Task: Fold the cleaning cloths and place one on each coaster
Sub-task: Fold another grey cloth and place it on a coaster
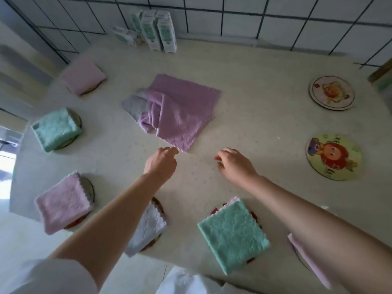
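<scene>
1. The back wall is covered with white square tiles, with dark lines between them.
2. The same tiles continue on the left wall, which looks greyer and is in shade.
3. A table with a cream, finely speckled top fills most of the view. Its far edge meets the back wall.
4. White and green cartons stand upright at this far edge, against the tiles. A lower one lies just beside them on the left.
5. At the left border, strong white daylight comes through an opening. I cannot tell if it is a window or a door.
6. The floor beside the table is pale and plain.
</scene>
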`<state>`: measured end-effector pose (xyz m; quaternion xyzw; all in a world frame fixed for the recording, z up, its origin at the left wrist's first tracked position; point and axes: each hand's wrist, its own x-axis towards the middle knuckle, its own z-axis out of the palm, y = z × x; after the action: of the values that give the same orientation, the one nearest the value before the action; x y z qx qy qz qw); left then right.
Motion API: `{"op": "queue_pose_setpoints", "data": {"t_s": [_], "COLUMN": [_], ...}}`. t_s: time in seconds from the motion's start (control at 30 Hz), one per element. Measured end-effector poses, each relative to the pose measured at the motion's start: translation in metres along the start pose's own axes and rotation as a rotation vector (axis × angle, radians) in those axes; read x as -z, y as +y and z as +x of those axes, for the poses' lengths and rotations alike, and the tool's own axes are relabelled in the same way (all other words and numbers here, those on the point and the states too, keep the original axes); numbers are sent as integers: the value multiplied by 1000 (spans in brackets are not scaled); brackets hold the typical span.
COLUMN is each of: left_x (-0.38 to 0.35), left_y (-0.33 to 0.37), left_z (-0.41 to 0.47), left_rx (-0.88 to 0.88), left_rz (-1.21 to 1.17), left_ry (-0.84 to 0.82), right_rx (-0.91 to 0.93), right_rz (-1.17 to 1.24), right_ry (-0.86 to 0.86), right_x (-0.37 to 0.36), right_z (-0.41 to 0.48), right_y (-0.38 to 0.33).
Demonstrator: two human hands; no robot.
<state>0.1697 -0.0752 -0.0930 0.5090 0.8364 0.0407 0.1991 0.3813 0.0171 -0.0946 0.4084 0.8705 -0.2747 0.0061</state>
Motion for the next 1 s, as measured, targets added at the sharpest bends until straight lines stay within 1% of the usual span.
{"op": "queue_pose_setpoints", "data": {"t_s": [0.13,0.37,0.47,0.6,0.63,0.67,0.7,0.83,0.9,1.0], "left_x": [13,3,-1,-1,0,1,1,7,15,32], "left_y": [-38,-56,-61,-65,-65,-64,-65,-60,-56,-55], "left_z": [35,68,72,77,78,78,80,95,108,128], "left_rx": [-116,-362,-403,-441,-446,-440,-441,-401,-385,-345], "left_rz": [68,108,88,62,60,65,79,101,74,-8], "left_ry": [-15,11,59,97,98,97,98,90,148,228], "right_rx": [33,94,141,122,121,124,130,162,213,243], "right_rz": [-12,-125,-257,-377,-372,-336,-275,-89,-14,137], "right_ry": [-22,-83,-89,-49,-51,-74,-62,127,223,262], "right_x": [-14,-41,-54,-61,-60,-56,-51,-22,-6,23], "right_z": [45,94,104,112,114,115,116,116,118,122], "right_y": [-42,-72,-72,-72,-74,-76,-77,-82,-83,-81]}}
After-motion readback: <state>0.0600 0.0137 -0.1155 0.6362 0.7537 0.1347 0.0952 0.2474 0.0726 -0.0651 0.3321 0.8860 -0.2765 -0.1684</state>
